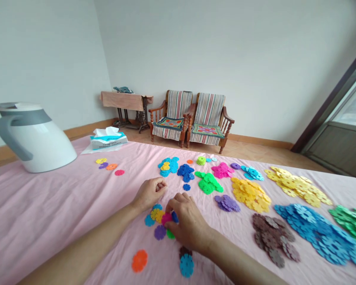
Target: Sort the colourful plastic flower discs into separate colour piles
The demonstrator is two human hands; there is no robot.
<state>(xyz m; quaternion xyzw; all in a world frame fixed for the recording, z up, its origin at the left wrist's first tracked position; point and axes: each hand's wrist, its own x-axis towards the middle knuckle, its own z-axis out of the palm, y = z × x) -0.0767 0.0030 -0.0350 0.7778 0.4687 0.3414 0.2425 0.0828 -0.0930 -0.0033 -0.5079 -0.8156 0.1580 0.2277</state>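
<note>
My right hand (190, 221) pinches a pink plastic snowflake disc (166, 218) over a small cluster on the cloth. Around it lie a yellow disc (157, 215), a light blue disc (149, 220), a purple disc (160, 232), a dark blue disc (175, 216) and a green disc (170, 234), partly covered by my fingers. Just beyond the cluster, my left hand (150, 193) is closed with curled fingers, and whatever may be inside is hidden. Nearer me are an orange disc (139, 260) and a blue disc (186, 265) beside a brown one.
Colour-sorted piles spread to the right, including yellow discs (250, 194), brown discs (273, 239) and blue discs (323, 233). A white jug (47, 138) and a tissue pack (108, 140) stand on the pink cloth (86, 198) at left. Two wooden chairs (207, 118) are beyond.
</note>
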